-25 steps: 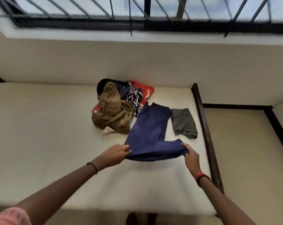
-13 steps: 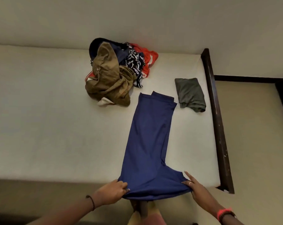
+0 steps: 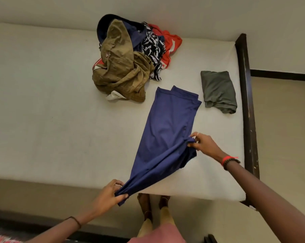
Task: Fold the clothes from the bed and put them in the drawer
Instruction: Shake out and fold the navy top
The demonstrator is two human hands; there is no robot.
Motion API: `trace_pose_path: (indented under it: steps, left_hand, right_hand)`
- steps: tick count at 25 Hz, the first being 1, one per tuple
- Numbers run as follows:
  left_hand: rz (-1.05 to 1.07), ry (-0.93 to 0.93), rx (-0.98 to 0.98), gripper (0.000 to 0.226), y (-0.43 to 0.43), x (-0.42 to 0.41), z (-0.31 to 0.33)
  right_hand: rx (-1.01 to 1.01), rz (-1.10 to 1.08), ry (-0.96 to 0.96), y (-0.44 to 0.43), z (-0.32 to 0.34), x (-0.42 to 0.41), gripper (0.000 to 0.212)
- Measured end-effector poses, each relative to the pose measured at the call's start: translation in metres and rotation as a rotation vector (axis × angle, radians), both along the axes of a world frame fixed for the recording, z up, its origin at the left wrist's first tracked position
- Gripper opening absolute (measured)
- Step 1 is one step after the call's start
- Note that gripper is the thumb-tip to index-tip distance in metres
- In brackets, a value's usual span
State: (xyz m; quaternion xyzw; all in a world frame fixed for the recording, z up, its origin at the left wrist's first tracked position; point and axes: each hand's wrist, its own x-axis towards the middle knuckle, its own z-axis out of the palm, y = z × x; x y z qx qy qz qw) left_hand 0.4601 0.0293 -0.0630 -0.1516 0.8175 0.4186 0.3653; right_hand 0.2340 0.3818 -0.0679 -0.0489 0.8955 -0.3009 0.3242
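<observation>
Dark blue trousers point(image 3: 167, 130) lie lengthwise on the white mattress point(image 3: 51, 111), legs pointing toward the wall. My left hand point(image 3: 111, 193) pinches one waist corner, lifted past the near bed edge. My right hand point(image 3: 202, 142) pinches the other waist corner above the mattress, further in. A heap of unfolded clothes point(image 3: 129, 57), olive, patterned, red and navy, sits near the wall. A folded grey-green garment point(image 3: 218, 90) lies at the right side of the bed. No drawer is in view.
A dark wooden bed frame point(image 3: 246, 102) runs along the mattress's right side, with beige floor beyond it. My feet point(image 3: 153, 204) stand at the near bed edge. A red patterned rug point(image 3: 1, 238) shows at the bottom left.
The camera has tilted down from the window. The trousers got pulled toward the near edge and laid out long. My right hand has now moved inward with its waist corner, slanting the waistband.
</observation>
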Motion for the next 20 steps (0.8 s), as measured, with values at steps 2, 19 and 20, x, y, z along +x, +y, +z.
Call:
trace_pose_path:
  steps: [2, 19, 20]
  left_hand:
    - [0.061, 0.069, -0.015, 0.023, -0.003, -0.010, 0.006]
    - [0.291, -0.027, 0.115, 0.020, -0.002, -0.115, -0.002]
    - [0.289, -0.040, 0.130, 0.022, 0.002, -0.122, 0.000]
  right_hand:
    - [0.024, 0.038, 0.026, -0.019, -0.015, -0.028, 0.026]
    - [-0.120, 0.341, 0.155, -0.182, -0.061, 0.135, 0.076]
    - [-0.151, 0.264, 0.169, -0.183, -0.061, 0.132, 0.066]
